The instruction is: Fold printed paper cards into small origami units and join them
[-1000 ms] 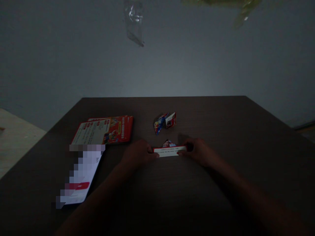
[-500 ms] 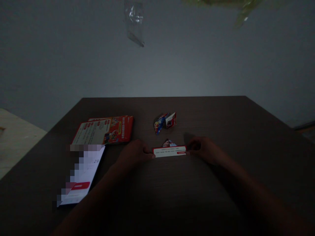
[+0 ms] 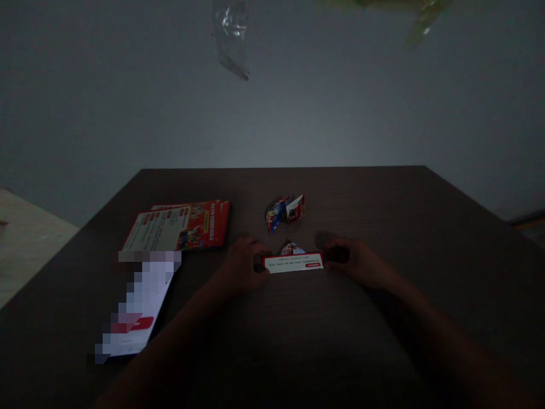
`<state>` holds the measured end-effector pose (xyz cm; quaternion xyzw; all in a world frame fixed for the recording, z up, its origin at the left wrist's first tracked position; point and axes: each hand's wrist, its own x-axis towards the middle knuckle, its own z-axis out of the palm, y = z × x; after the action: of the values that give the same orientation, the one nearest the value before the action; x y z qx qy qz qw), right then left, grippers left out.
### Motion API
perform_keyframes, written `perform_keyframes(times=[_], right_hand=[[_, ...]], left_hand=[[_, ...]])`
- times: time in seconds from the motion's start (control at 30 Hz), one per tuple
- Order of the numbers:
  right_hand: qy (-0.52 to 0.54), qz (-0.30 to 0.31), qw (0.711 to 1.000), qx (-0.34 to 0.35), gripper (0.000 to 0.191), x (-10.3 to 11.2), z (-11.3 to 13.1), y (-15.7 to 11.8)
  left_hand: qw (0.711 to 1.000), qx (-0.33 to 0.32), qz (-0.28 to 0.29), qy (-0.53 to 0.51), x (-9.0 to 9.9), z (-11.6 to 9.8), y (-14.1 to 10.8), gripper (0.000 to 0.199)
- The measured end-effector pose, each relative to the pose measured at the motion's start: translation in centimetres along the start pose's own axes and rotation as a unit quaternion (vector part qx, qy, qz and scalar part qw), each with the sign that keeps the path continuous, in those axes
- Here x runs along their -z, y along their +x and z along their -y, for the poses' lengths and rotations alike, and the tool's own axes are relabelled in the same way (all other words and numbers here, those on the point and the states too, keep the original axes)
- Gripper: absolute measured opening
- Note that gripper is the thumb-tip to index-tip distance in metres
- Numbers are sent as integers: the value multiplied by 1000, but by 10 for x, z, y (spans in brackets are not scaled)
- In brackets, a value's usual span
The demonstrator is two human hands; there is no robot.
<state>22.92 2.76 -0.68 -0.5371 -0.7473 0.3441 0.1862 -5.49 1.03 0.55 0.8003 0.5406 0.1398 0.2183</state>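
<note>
A folded printed paper strip [image 3: 293, 263], white with a red border and a small red label, lies across the middle of the dark table. A picture-printed corner [image 3: 292, 247] pokes up behind its upper edge. My left hand [image 3: 243, 266] pinches the strip's left end between thumb and fingers. At the opposite end, the curled fingers of my right hand [image 3: 351, 258] grip the right edge. Just beyond are two small folded paper pieces, one blue and colourful [image 3: 276, 215], the other white and red [image 3: 295, 209], standing side by side.
Left of my left hand lies a stack of red and white printed sheets [image 3: 183, 227]. In front of it is a phone [image 3: 142, 304] with a lit, partly blurred screen. A grey wall [image 3: 340, 102] rises behind the table [image 3: 361, 193], with clear plastic [image 3: 232, 40] on it.
My left thumb and fingers have shifted their grip on the strip's left end, with the fingers raised and more arched. The right hand and the folded pieces stay almost in place.
</note>
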Motion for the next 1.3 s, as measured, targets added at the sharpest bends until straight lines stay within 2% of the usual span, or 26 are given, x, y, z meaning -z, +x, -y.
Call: perform_keyframes(times=[0.17,0.37,0.5,0.63,1.0,1.3], right_hand=[[-34,-35,995,85,28,-5,6,0],[-50,-35,987,146,23,-8,11,1],[-65,-52,985,150,28,-13,11,2],[-95,-67,982,146,33,-20,11,4],[-101,-59,981,155,31,-29,18,11],[-85,-65,986,128,29,-30,21,11]], left_hand=[[1000,-21,-16,16,-7,-8,0,34],[999,-18,-38,10,-13,-8,1,31],[998,-17,-54,26,-15,-9,1,36],[999,-9,-48,25,-16,-13,1,33],[997,-28,-67,7,-23,-13,3,28],[998,48,-47,10,-22,-23,4,27]])
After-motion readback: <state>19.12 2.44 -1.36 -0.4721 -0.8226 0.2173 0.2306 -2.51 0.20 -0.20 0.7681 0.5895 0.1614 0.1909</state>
